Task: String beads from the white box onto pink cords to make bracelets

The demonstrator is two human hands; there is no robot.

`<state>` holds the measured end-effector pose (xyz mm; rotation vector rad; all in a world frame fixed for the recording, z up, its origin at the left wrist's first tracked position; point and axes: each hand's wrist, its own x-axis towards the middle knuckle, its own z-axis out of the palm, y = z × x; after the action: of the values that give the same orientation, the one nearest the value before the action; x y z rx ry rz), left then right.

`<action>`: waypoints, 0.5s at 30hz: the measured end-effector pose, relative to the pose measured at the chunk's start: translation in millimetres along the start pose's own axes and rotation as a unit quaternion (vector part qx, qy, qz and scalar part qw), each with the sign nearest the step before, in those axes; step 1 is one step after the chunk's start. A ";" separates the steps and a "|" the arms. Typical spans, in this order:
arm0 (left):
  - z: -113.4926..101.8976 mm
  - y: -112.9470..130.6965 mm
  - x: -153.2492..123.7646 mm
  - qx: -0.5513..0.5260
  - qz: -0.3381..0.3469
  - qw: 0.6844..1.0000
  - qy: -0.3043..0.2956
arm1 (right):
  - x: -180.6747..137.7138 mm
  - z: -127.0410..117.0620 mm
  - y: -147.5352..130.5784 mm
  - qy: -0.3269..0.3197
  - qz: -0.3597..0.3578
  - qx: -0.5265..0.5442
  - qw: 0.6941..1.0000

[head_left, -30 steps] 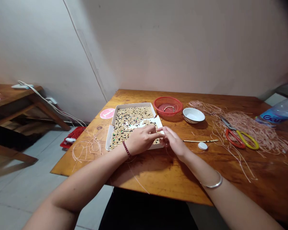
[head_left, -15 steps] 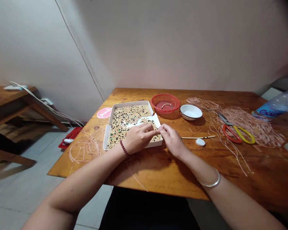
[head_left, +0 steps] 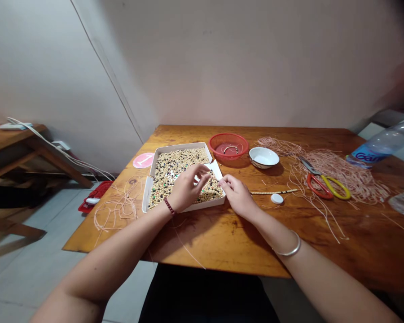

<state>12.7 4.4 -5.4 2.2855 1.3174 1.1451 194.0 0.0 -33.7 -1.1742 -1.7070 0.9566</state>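
A shallow white box full of small tan, black and green beads lies on the wooden table. My left hand hovers over the beads with thumb and fingers pinched together; what they hold is too small to see. My right hand rests at the box's near right corner, fingers curled as if pinching a thin cord. A pale cord trails from under my left wrist toward the table's near edge.
A red mesh basket with a bead string and a white bowl stand behind the box. Scissors, a heap of pink cords, a beaded stick, a white cap and a water bottle lie right.
My left hand has lifted off my right hand and moved left and back over the beads. The right hand stays by the box corner. The camera has shifted slightly.
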 end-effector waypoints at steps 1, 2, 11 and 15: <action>-1.2 -0.9 1.2 -0.011 -0.017 0.999 0.028 | 2.1 1.3 2.6 -0.008 0.024 0.063 0.998; -2.5 -1.9 2.5 -0.024 -0.032 0.998 0.054 | 4.0 2.3 4.1 -0.018 0.048 0.122 0.991; -1.9 0.6 8.3 -0.248 -0.161 0.954 -0.045 | 4.3 2.5 -8.4 -0.094 0.171 0.308 0.931; 0.0 1.0 7.1 -0.270 -0.171 0.947 -0.036 | 4.7 3.8 -8.1 -0.099 0.175 0.309 0.930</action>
<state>15.3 9.7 -1.3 1.6199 1.1354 1.1158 186.9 1.8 -26.7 -0.9813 -1.1992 1.7303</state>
